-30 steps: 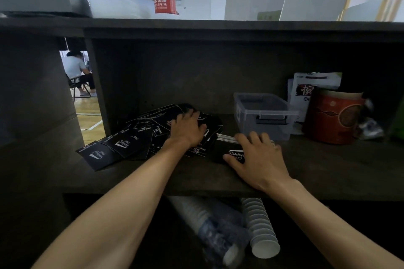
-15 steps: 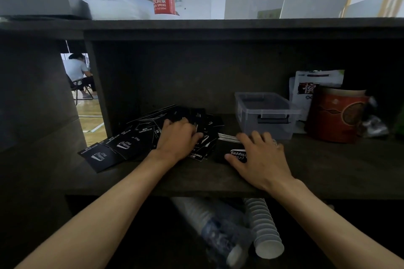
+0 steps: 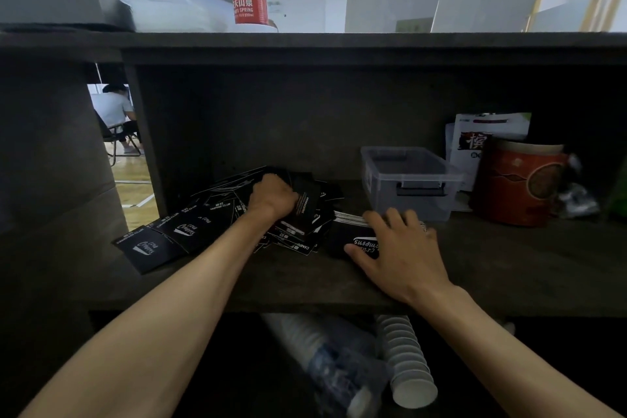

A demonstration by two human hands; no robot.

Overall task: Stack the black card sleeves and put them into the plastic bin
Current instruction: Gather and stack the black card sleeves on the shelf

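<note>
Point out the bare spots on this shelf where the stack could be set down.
Free: the front strip of the shelf right of the right hand, before the plastic bin and red canister; also the edge between both forearms. Crowded: the left, where scattered black card sleeves surround the left hand.

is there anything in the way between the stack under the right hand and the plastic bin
Nothing visible. The right hand rests on the stack of black card sleeves just in front of the clear plastic bin, which is open-topped with no lid. The shelf between them is bare.
</note>
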